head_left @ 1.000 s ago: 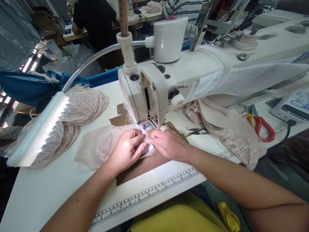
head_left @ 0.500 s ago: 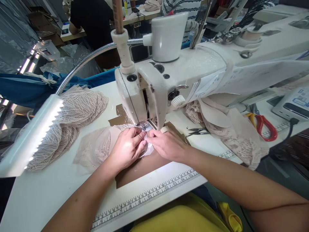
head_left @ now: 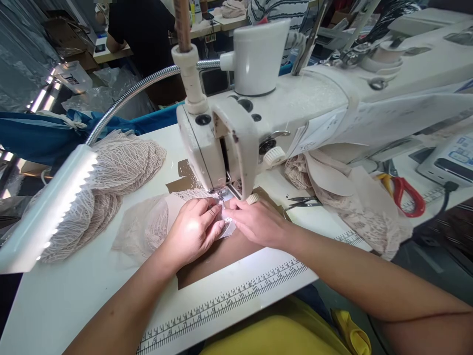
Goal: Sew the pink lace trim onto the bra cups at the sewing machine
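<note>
Pale beige lace fabric (head_left: 157, 224) lies under the head of a white sewing machine (head_left: 207, 143), its near edge close to the presser foot (head_left: 221, 193). My left hand (head_left: 195, 224) is closed on the lace just left of the foot, thumb and fingers pinching its edge. On the other side, my right hand (head_left: 254, 219) has its fingers curled and pressed together on the same lace, fingertips almost meeting the left ones. The fabric right at the fingertips is mostly covered by both hands. Beneath them a brown sheet (head_left: 210, 266) covers the machine bed.
Stacked lace pieces (head_left: 125, 162) lie at the left under a lit lamp (head_left: 55, 207). Small black snips (head_left: 305, 202), more lace (head_left: 347, 192) and red-handled scissors (head_left: 406, 196) are at the right. A printed ruler (head_left: 229, 303) runs along the table's front edge. Another person (head_left: 142, 44) sits beyond.
Both hands stay almost in place by the presser foot. The left fingers have shifted very slightly, and the small bit of lace between the hands looks a little different.
</note>
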The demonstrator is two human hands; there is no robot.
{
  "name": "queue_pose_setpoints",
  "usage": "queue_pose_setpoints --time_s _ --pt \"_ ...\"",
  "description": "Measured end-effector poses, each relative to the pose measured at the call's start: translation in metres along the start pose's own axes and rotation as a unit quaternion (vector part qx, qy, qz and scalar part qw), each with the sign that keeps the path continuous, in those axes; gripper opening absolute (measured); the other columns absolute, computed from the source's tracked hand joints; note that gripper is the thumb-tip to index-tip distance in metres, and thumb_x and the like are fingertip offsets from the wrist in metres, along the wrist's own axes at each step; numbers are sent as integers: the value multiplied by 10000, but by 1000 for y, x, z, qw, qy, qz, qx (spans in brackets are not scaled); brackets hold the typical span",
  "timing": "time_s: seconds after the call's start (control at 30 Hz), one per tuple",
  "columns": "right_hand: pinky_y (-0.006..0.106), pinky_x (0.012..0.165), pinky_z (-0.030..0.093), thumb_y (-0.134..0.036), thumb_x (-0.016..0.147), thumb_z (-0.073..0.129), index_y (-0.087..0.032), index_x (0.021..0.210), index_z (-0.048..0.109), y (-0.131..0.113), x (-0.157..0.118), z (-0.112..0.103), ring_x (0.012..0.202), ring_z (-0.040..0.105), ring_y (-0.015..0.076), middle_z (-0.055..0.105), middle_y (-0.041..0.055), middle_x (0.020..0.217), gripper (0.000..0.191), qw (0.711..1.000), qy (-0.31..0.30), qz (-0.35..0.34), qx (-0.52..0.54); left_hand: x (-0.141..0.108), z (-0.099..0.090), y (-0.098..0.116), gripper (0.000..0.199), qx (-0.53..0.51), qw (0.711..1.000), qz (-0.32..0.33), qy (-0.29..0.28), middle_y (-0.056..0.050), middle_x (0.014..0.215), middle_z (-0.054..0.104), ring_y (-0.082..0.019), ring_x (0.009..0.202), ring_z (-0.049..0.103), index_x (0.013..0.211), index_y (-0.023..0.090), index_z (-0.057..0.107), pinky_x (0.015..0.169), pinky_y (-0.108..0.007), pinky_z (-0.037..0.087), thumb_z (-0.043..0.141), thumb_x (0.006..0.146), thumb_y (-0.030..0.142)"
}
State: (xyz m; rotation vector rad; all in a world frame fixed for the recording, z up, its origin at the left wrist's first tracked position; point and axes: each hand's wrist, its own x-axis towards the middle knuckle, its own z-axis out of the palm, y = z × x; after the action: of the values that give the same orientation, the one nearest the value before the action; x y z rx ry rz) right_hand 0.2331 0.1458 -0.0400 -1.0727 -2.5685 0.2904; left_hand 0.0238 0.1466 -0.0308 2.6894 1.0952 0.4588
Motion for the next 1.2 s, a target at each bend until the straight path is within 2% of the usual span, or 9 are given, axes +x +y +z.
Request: queue_pose_setpoints --time_s 0.2,0.47,0.77,0.83,0.97,1.2 --pt "283 642 279 -135 887 469 -153 859 650 0 -1 -1 693 398 148 595 43 829 184 1000 -6 3 18 -1 4 1 387 14 1000 -3 -12 -171 1136 603 -276 992 547 1195 73 617 879 -412 468 483 935 327" --pt "283 659 306 -146 898 480 -145 894 652 1 -1 1 691 431 147 605 51 841 172 1000 0 -4 15 1 6 -1 389 44 999 1 -12 -176 1111 606 -294 1028 556 1210 94 601 878 -438 481 478 937 343" --pt "279 653 343 -191 880 576 -188 1028 675 3 -1 4 710 518 156 672 38 861 178 998 58 16 -7 0 0 -5 352 20 1000 -3 -6 -157 1139 603 -271 1000 558 1169 112 613 896 -419 470 476 938 340" --pt "272 640 339 -197 906 543 -189 944 691 3 -2 5 671 505 140 668 28 821 153 998 62 0 -9 0 -1 -5 349 11 1000 -5 -2 -152 1139 604 -263 991 560 1166 113 614 889 -411 472 480 937 340" --pt "261 606 322 -176 914 516 -168 693 644 1 -3 6 607 455 114 621 8 716 256 997 73 -15 8 0 -2 -5 319 -4 1000 0 1 -141 1148 608 -255 985 565 1147 125 619 884 -408 472 488 932 320" --pt "254 611 335 -151 885 551 -166 708 660 -4 -3 9 627 470 110 615 4 716 208 995 75 -2 65 0 -2 -2 304 7 1000 18 -12 -130 1211 617 -259 972 564 1144 153 627 884 -431 465 493 923 312"
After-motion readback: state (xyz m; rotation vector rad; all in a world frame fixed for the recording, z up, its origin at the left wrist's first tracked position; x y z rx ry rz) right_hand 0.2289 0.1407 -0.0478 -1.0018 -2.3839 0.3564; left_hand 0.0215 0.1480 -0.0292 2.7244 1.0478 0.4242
